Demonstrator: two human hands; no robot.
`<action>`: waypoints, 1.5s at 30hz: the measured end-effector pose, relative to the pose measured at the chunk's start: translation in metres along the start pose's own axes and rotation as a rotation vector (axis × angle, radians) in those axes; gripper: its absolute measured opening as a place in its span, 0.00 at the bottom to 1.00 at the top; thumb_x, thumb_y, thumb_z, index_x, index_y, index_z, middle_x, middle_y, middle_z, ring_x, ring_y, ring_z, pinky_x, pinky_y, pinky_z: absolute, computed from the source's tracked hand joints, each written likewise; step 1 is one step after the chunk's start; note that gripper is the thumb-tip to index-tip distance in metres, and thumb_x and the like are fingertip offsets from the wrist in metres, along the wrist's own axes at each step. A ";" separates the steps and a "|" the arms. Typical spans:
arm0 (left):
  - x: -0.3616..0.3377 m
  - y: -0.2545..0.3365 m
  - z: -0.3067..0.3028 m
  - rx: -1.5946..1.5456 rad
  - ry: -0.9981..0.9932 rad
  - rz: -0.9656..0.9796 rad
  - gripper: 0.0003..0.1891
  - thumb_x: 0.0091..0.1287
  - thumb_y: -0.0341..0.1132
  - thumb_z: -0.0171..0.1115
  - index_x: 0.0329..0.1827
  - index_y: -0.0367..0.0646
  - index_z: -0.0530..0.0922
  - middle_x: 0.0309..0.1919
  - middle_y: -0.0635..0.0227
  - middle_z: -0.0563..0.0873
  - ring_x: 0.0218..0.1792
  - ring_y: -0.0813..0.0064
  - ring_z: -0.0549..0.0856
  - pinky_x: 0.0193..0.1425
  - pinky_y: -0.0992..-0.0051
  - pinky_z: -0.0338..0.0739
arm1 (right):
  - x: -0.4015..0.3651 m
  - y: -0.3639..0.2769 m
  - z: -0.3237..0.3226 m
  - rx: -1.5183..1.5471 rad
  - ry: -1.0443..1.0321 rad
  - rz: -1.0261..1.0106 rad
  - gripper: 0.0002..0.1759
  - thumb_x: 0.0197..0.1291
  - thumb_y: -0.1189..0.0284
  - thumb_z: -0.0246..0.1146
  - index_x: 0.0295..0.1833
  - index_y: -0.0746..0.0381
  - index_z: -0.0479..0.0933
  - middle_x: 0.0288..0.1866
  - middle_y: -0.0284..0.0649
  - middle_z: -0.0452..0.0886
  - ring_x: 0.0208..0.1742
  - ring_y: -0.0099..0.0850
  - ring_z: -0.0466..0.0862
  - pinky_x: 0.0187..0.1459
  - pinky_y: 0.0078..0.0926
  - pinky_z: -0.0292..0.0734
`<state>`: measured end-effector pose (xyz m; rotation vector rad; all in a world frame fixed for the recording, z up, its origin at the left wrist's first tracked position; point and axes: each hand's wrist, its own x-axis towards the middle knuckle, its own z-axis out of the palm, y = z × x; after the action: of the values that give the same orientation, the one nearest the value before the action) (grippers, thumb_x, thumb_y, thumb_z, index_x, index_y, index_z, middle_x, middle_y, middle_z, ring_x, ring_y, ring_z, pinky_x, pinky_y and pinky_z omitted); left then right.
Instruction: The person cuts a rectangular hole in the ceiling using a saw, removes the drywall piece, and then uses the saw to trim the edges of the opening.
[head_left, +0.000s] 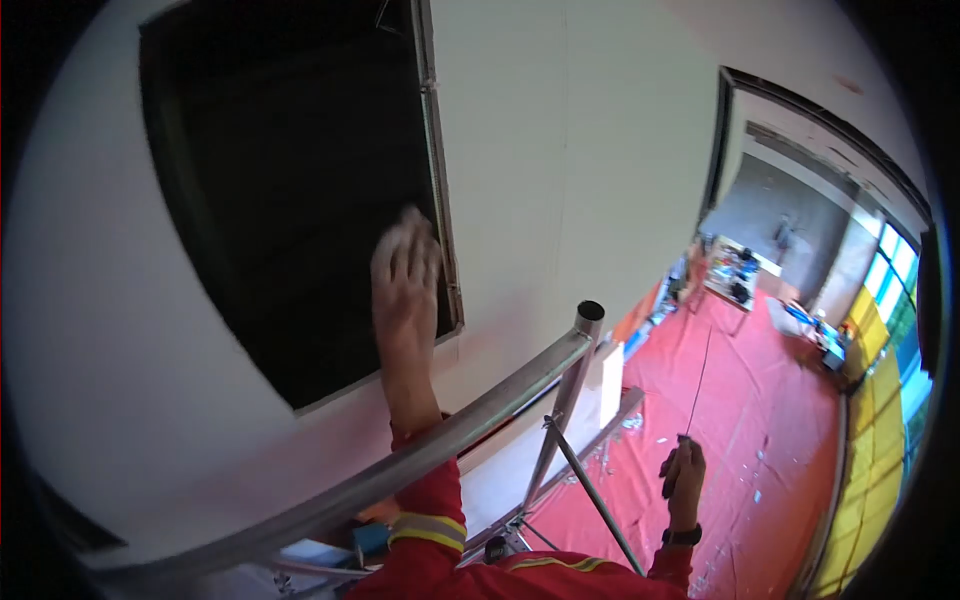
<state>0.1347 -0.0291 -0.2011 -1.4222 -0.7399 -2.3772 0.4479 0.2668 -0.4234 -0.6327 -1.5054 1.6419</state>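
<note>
My left hand (405,268) is raised, fingers stretched out and a little blurred, at the edge of a dark rectangular opening (280,180) in a pale panel surface (560,170). It overlaps the opening near its metal-edged side (437,150). Lower on the right, my right hand (683,472) is closed around the end of a long, thin dark rod (700,380), which points away over the red floor. What kind of tool it is, I cannot tell. Both arms wear red sleeves, the left one with a reflective band.
A metal scaffold rail (350,470) crosses in front of my left forearm, joined to an upright tube (590,315) and a thin diagonal brace (595,490). Below, a red floor covering (770,420) carries scraps. A cluttered table (735,275) stands farther off, with yellow panels (870,470) along the right.
</note>
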 end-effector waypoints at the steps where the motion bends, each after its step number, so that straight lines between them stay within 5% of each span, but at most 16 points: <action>1: -0.027 0.014 -0.009 -0.300 -0.028 -0.075 0.40 0.72 0.48 0.63 0.79 0.38 0.55 0.75 0.45 0.64 0.75 0.57 0.67 0.81 0.56 0.57 | -0.005 0.007 0.001 0.063 -0.035 0.053 0.15 0.77 0.63 0.54 0.54 0.64 0.74 0.24 0.29 0.70 0.18 0.18 0.69 0.20 0.20 0.70; 4: -0.114 0.004 -0.057 -1.061 -0.384 -0.117 0.31 0.76 0.50 0.55 0.77 0.45 0.63 0.73 0.56 0.72 0.72 0.57 0.73 0.80 0.52 0.59 | -0.011 0.024 0.007 0.201 -0.111 0.143 0.11 0.75 0.65 0.57 0.52 0.62 0.69 0.28 0.32 0.72 0.19 0.21 0.73 0.22 0.23 0.75; 5: -0.157 -0.001 -0.077 -1.039 -0.191 -0.066 0.30 0.77 0.53 0.52 0.76 0.46 0.65 0.71 0.59 0.75 0.71 0.57 0.73 0.80 0.50 0.58 | -0.013 0.033 0.009 0.229 -0.144 0.147 0.11 0.74 0.66 0.58 0.51 0.62 0.69 0.28 0.32 0.72 0.19 0.21 0.73 0.21 0.22 0.75; 9: -0.262 0.029 -0.033 -0.668 0.702 -0.156 0.29 0.77 0.56 0.50 0.72 0.48 0.70 0.68 0.62 0.78 0.70 0.58 0.74 0.79 0.48 0.59 | -0.025 0.063 0.021 0.216 -0.210 0.159 0.12 0.73 0.68 0.60 0.51 0.59 0.63 0.27 0.32 0.71 0.18 0.21 0.72 0.19 0.19 0.71; 13: -0.286 0.062 0.037 -0.475 0.732 -0.233 0.26 0.76 0.50 0.55 0.71 0.44 0.70 0.71 0.58 0.73 0.70 0.54 0.75 0.78 0.49 0.62 | -0.053 0.065 0.040 0.363 -0.322 0.193 0.13 0.76 0.64 0.56 0.52 0.57 0.60 0.27 0.32 0.71 0.18 0.19 0.69 0.21 0.18 0.69; 16: -0.294 0.070 0.055 0.150 0.836 -0.735 0.27 0.75 0.47 0.58 0.72 0.44 0.66 0.70 0.56 0.72 0.70 0.56 0.75 0.75 0.52 0.68 | -0.069 0.046 0.068 0.446 -0.389 0.246 0.12 0.78 0.64 0.52 0.56 0.58 0.60 0.35 0.35 0.73 0.28 0.19 0.71 0.28 0.17 0.69; 18: -0.298 0.074 0.100 0.332 0.561 -0.895 0.28 0.76 0.41 0.59 0.73 0.42 0.63 0.68 0.55 0.71 0.69 0.59 0.75 0.71 0.58 0.73 | -0.078 0.042 0.097 0.397 -0.413 0.041 0.12 0.77 0.68 0.54 0.57 0.58 0.60 0.37 0.36 0.72 0.29 0.18 0.70 0.28 0.16 0.67; 21: -0.296 0.063 0.149 0.840 0.099 -0.931 0.31 0.75 0.37 0.60 0.76 0.37 0.59 0.71 0.54 0.70 0.70 0.60 0.73 0.70 0.63 0.71 | -0.095 0.029 0.128 0.392 -0.568 -0.183 0.13 0.74 0.77 0.54 0.60 0.61 0.63 0.50 0.41 0.71 0.46 0.24 0.75 0.44 0.24 0.75; 22: -0.276 0.061 0.165 0.999 0.015 -0.824 0.32 0.75 0.37 0.60 0.77 0.36 0.58 0.69 0.50 0.72 0.68 0.58 0.75 0.69 0.63 0.72 | -0.106 -0.001 0.134 0.534 -0.639 -0.036 0.15 0.73 0.78 0.56 0.61 0.62 0.63 0.57 0.42 0.69 0.54 0.28 0.74 0.54 0.29 0.75; 27: -0.214 0.054 0.158 1.195 0.089 -0.568 0.22 0.81 0.39 0.49 0.71 0.35 0.67 0.58 0.51 0.81 0.59 0.63 0.82 0.61 0.68 0.76 | -0.104 -0.046 0.176 0.435 -0.650 -0.605 0.28 0.64 0.78 0.62 0.69 0.61 0.64 0.68 0.53 0.67 0.67 0.47 0.71 0.65 0.42 0.69; 29: -0.183 0.074 0.140 1.206 0.145 -0.641 0.17 0.82 0.40 0.47 0.63 0.38 0.72 0.46 0.59 0.84 0.48 0.71 0.84 0.52 0.70 0.78 | -0.089 -0.068 0.181 0.227 -0.761 -0.759 0.31 0.61 0.78 0.63 0.70 0.61 0.65 0.71 0.54 0.65 0.70 0.52 0.69 0.68 0.47 0.66; 33: -0.058 0.133 0.105 1.703 0.052 -0.044 0.13 0.82 0.42 0.47 0.46 0.43 0.75 0.27 0.74 0.76 0.25 0.82 0.72 0.30 0.75 0.69 | -0.056 -0.066 0.185 0.120 -0.638 -0.849 0.30 0.61 0.78 0.62 0.70 0.64 0.67 0.73 0.54 0.65 0.72 0.55 0.66 0.71 0.53 0.60; 35: 0.040 0.172 0.087 2.093 -0.146 0.415 0.15 0.81 0.44 0.49 0.46 0.40 0.75 0.27 0.66 0.81 0.27 0.68 0.81 0.33 0.64 0.74 | -0.023 -0.040 0.181 0.035 -0.490 -0.816 0.30 0.64 0.79 0.60 0.72 0.65 0.65 0.72 0.53 0.67 0.72 0.53 0.67 0.70 0.48 0.62; 36: 0.088 0.192 0.095 2.317 -0.111 0.253 0.14 0.80 0.43 0.48 0.53 0.41 0.73 0.33 0.51 0.85 0.36 0.45 0.84 0.39 0.52 0.76 | -0.007 -0.022 0.175 -0.044 -0.408 -0.783 0.30 0.66 0.79 0.59 0.73 0.65 0.64 0.71 0.53 0.69 0.72 0.51 0.68 0.70 0.44 0.64; 40: 0.215 0.206 0.096 2.457 -0.499 0.360 0.19 0.80 0.48 0.45 0.46 0.39 0.74 0.31 0.49 0.86 0.35 0.42 0.84 0.39 0.47 0.76 | 0.042 0.030 0.152 -0.286 -0.143 -0.671 0.27 0.68 0.81 0.57 0.72 0.63 0.66 0.69 0.51 0.70 0.71 0.48 0.70 0.67 0.43 0.67; 45: 0.255 0.182 0.085 2.684 -0.588 0.511 0.20 0.80 0.49 0.45 0.45 0.38 0.74 0.31 0.46 0.86 0.37 0.39 0.85 0.43 0.46 0.77 | 0.066 0.075 0.136 -0.371 -0.079 -0.557 0.25 0.67 0.80 0.57 0.69 0.67 0.67 0.66 0.53 0.73 0.69 0.51 0.70 0.70 0.48 0.64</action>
<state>0.1617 -0.1266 0.1076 -0.4007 -1.7759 0.5290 0.2848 0.2455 -0.4639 -0.2950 -1.8578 0.9834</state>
